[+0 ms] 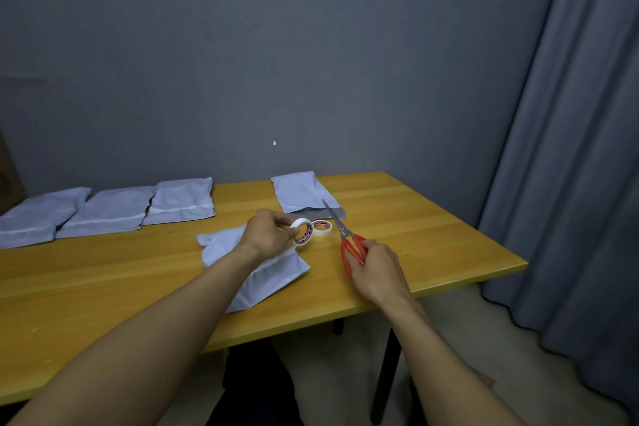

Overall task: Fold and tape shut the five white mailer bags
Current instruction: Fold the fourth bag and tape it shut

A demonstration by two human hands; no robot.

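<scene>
Pinching tape roll (306, 238) in left grip (269, 232), scissors (347, 239) clamped in right grip (377, 273). Guessing floppy, slick mailer bag (273, 280); best pinning flat near fold.

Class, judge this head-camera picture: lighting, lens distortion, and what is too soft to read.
Head view: dim, even, bluish light turns the white mailer bags grey-blue; faint shadows, no hard glare on the table. Head view: wide-angle bending leans the curtain inward. Head view: print on the tape roll in the left hand is too soft to read.
</scene>
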